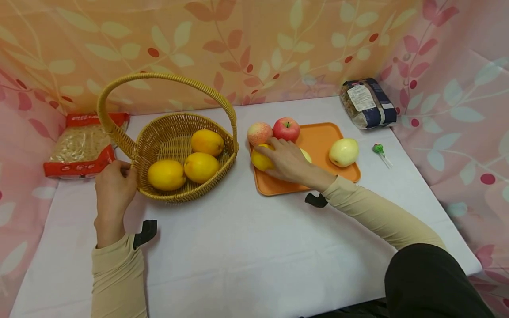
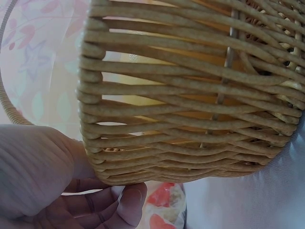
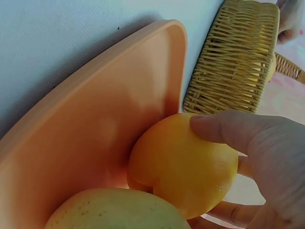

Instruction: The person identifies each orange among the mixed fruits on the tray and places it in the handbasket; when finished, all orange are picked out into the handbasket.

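My left hand (image 1: 116, 187) grips the left rim of a wicker basket (image 1: 180, 197), whose tall handle arches over it. Inside the basket lie three yellow mangoes (image 1: 202, 168). My right hand (image 1: 292, 162) has its thumb and fingers curled round another yellow mango (image 3: 183, 164), low at the left end of an orange tray (image 1: 318, 132). A pale yellow-green fruit (image 3: 119, 210) sits right beside that mango, partly hidden under the hand in the head view. At the tray's far left corner are a peach (image 1: 259, 133) and a red apple (image 1: 286, 129).
Another pale yellow-green fruit (image 1: 343, 152) rests at the tray's right end. Right of the tray lies a green-wrapped lollipop (image 1: 378, 149), with a dark bag (image 1: 369, 103) behind it. A red-edged clear packet (image 1: 81, 145) lies left of the basket. Patterned curtains border the white table (image 1: 222, 256).
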Demonstrator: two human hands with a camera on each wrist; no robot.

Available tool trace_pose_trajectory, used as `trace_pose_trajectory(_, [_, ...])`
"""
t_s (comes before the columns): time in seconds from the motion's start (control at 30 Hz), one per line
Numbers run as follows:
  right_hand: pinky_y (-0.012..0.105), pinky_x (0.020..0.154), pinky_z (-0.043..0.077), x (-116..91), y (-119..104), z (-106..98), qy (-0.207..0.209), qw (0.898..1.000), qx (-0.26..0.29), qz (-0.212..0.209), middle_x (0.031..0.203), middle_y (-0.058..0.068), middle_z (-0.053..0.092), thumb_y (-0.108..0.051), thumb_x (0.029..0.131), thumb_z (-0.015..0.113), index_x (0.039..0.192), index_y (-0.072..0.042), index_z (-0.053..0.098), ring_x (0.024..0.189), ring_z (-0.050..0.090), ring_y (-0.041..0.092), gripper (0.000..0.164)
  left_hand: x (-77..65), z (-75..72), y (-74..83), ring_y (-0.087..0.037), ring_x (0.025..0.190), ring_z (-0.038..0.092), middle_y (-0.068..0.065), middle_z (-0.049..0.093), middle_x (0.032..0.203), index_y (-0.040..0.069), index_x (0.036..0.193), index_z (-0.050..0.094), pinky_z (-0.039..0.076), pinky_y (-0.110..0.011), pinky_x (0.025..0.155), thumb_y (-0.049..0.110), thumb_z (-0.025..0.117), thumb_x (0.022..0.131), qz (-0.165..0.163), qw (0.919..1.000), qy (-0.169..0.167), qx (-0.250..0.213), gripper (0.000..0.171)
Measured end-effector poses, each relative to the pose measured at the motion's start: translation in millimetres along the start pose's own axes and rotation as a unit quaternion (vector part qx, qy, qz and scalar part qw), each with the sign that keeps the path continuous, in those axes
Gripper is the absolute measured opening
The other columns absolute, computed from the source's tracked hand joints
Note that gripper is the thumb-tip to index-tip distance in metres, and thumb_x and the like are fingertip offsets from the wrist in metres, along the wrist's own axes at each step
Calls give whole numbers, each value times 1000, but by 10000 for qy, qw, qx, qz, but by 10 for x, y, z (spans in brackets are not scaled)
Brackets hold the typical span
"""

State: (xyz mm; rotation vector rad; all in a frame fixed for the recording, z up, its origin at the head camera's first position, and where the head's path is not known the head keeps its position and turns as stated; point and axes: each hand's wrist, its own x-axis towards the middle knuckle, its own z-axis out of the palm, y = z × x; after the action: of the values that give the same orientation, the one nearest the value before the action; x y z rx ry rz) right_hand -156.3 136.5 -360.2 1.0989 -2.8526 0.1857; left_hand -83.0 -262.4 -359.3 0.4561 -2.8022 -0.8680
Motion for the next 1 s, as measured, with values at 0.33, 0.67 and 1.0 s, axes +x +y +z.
trace_pose_trajectory(0.33, [43,87,48,-8,-17,-34,-32,9990,443,106,124,20,53,-30,83,74,141,-18,50,98,54,32,64,-5,-10,-2,-36,78,54,-29,61,97,-13,115,60,39,-19,51,17,48,97,-120,9998,-186,-24,37])
trace_pose_trajectory(0.67, [37,83,48,-30,-187,-422,1224,9862,1087,-237,116,15,50,-34,78,72,137,-22,56,104,49,26,62,22,-16,8,-35,79,54,-28,60,97,-12,115,60,40,-19,51,18,46,97,-122,9997,-220,-47,38])
trace_pose_trajectory(1.0, [33,84,48,177,-683,-687,1988,9595,1472,-1347,120,18,53,-33,79,71,136,-16,53,106,52,26,62,11,-12,7,-37,81,54,-30,61,98,-13,116,60,38,-19,52,18,49,96,-153,9998,-151,18,38])
